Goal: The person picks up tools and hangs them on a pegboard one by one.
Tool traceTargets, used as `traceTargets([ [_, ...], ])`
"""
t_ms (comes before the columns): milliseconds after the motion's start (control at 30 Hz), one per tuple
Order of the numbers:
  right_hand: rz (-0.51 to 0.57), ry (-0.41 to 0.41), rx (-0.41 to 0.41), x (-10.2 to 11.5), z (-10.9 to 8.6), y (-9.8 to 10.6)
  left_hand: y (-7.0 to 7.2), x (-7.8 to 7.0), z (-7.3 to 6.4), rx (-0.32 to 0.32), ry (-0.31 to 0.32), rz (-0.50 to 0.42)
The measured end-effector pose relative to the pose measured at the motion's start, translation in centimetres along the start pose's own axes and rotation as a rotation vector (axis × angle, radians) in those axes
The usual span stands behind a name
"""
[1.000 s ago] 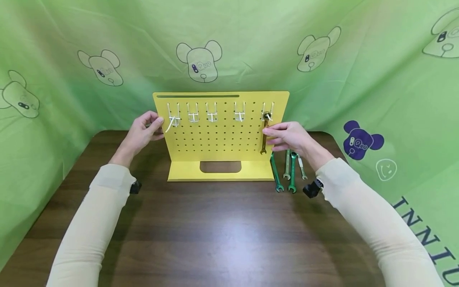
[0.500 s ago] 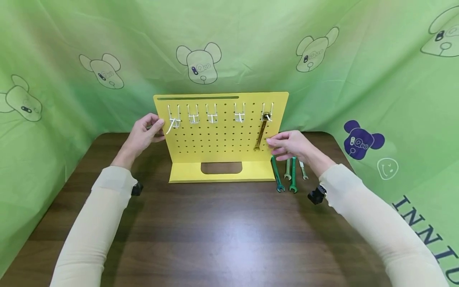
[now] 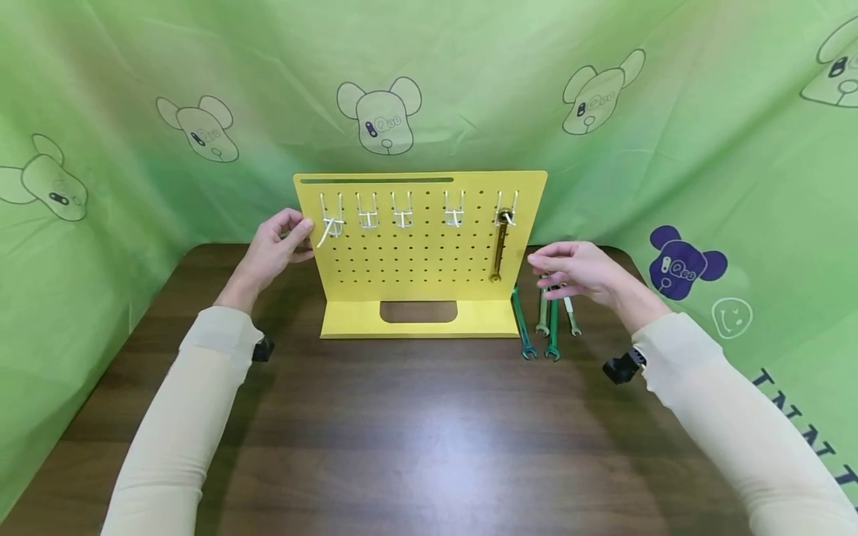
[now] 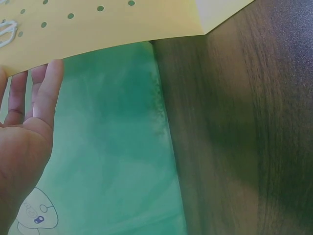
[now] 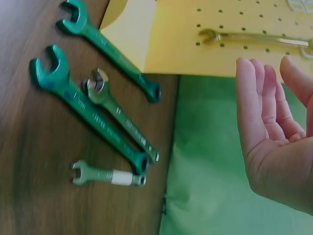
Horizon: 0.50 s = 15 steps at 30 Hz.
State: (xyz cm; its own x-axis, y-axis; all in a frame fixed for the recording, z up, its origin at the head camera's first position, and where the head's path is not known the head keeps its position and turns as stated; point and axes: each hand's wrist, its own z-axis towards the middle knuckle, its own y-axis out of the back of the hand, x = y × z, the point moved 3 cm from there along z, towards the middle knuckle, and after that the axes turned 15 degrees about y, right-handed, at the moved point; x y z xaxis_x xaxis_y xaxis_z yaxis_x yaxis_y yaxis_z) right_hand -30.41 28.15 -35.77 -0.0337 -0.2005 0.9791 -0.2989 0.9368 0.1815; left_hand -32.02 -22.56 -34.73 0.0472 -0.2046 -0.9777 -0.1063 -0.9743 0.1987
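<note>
A yellow pegboard stand [image 3: 415, 290] stands upright on the table. My left hand [image 3: 271, 242] pinches its left edge, thumb in front and fingers behind. From the rightmost white hook hangs a gold combination wrench [image 3: 500, 249], open end down. My right hand [image 3: 582, 269] holds nothing and is right of the board, fingers loosely extended. Below it lie two green wrenches [image 5: 93, 115], one of them large, another green wrench [image 5: 115, 53] by the board's foot, and a small wrench with a white band [image 5: 105, 176].
Several white hooks [image 3: 402, 216] stick out from the pegboard's upper row. A brown wooden table [image 3: 375, 432] extends in front of the board. Green printed cloth [image 3: 469, 89] hangs behind and at both sides.
My right hand has let go of the gold wrench and moved right, away from the board. The wrench swung on its hook. My left hand keeps its hold on the board's edge.
</note>
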Motion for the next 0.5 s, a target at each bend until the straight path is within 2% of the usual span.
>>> traceTargets([
  [233,0.016,-0.013,-0.021,-0.8,-1.5,2.0,0.0,0.0,0.1,-0.006,-0.003,0.003],
  [300,0.013,-0.015,-0.005,-1.2,-1.9,2.4,0.0,0.0,0.0,-0.002,0.003,0.002],
  [367,-0.041,-0.012,-0.001,-1.7,-2.3,2.8,-0.1,0.1,0.1,0.001,0.01,0.002],
  [500,-0.214,-0.004,0.027,-2.9,-2.6,3.3,-0.1,0.2,0.1,-0.013,0.017,0.005],
])
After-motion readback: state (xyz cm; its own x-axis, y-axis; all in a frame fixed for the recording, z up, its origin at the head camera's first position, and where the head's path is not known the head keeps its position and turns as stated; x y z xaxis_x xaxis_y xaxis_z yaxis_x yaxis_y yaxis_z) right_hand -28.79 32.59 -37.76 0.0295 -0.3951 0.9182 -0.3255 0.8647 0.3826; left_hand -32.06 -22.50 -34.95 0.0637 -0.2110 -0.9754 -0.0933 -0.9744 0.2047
